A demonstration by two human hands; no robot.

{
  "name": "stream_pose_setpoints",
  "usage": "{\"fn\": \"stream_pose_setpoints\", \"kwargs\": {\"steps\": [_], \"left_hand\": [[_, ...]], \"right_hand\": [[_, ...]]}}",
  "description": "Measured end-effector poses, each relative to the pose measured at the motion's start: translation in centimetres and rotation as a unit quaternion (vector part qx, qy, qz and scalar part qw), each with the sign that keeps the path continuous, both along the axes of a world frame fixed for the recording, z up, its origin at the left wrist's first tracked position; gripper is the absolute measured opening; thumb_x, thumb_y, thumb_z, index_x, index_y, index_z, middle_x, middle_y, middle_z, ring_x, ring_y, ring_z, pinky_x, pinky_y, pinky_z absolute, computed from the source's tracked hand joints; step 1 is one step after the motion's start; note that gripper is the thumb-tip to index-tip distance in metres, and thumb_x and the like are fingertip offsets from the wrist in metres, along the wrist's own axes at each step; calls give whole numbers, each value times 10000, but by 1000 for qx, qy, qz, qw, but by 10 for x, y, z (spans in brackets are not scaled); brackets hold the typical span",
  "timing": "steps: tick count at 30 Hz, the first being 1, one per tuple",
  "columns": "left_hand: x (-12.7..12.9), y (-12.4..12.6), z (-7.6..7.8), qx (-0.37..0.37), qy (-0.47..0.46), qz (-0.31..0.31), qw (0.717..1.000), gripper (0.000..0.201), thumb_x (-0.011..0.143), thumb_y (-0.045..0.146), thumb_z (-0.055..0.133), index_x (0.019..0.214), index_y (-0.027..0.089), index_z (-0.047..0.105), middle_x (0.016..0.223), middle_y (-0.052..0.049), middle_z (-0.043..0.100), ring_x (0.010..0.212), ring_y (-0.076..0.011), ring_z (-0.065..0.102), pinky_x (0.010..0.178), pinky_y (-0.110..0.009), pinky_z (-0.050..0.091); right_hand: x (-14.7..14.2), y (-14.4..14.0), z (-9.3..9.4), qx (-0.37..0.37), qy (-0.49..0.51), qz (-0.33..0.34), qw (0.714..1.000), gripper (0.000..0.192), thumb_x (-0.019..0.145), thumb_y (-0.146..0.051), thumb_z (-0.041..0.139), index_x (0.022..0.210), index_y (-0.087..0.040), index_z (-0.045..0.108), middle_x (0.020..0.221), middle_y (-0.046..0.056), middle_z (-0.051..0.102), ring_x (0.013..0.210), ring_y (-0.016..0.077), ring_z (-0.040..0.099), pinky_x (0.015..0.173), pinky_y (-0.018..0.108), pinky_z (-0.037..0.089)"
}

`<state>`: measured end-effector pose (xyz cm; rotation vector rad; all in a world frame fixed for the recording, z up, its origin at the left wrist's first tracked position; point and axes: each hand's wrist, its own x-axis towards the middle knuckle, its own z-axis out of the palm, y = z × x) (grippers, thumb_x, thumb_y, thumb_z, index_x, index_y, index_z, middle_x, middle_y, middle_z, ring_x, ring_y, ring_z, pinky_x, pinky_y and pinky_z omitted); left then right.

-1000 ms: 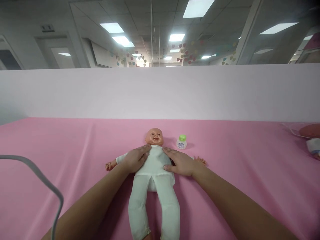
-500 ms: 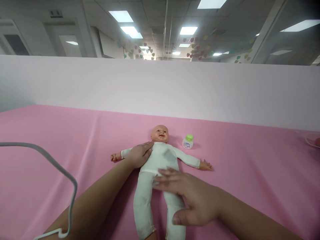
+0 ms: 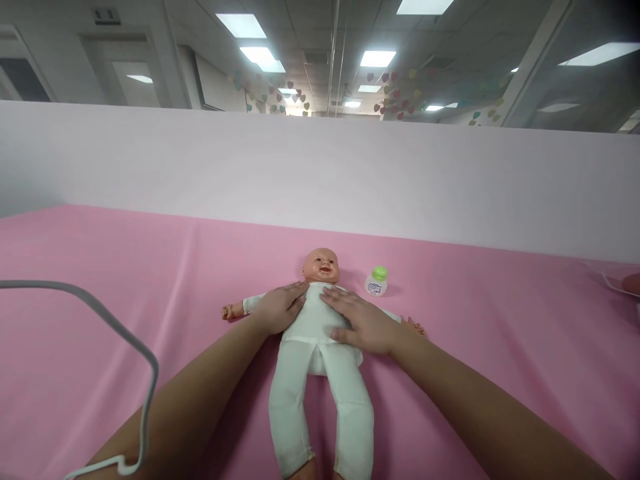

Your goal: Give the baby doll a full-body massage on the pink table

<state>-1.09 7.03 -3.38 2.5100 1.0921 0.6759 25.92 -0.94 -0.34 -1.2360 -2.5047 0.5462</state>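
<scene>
A baby doll (image 3: 320, 373) in a white suit lies on its back on the pink cloth (image 3: 125, 267), head away from me. My left hand (image 3: 277, 308) rests flat on the doll's chest at its left-side shoulder, fingers together. My right hand (image 3: 360, 320) lies flat on the other side of the chest, covering the upper arm, thumb out. Neither hand grips anything. A small white bottle with a green cap (image 3: 376, 281) stands just right of the doll's head.
A grey cable (image 3: 125, 340) loops over the cloth at the near left. A pale partition wall (image 3: 320, 173) runs along the far edge of the table. A reddish object (image 3: 631, 284) shows at the right edge.
My right hand, down over the doll's hips half a second ago, has moved back up onto its chest. My left hand has stayed on the chest.
</scene>
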Motion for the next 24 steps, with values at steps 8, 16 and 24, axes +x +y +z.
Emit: {"fn": "stream_pose_setpoints", "kwargs": {"steps": [8, 16, 24], "left_hand": [[-1, -3, 8, 6, 54, 20, 998, 617, 1051, 451, 361, 1565, 144, 508, 1596, -93, 511, 1489, -265, 479, 1266, -418, 348], [-13, -81, 52, 0, 121, -49, 991, 535, 1051, 383, 411, 1532, 190, 543, 1604, -101, 502, 1494, -303, 469, 1241, -495, 389], [-20, -133, 61, -30, 20, -325, 945, 603, 1025, 256, 519, 1619, 271, 410, 1635, -98, 463, 1497, -292, 463, 1267, -495, 344]], "right_hand": [[18, 1, -2, -37, 53, -85, 994, 802, 950, -720, 555, 1615, -303, 390, 1568, 92, 555, 1351, 367, 586, 1082, 524, 492], [18, 1, -7, -28, 58, -95, 993, 808, 929, -706, 583, 1610, -312, 399, 1568, 95, 554, 1354, 396, 572, 1070, 528, 477], [18, 1, -5, -21, 47, -104, 993, 819, 927, -714, 576, 1609, -299, 393, 1542, 99, 580, 1328, 372, 598, 1056, 499, 482]]}}
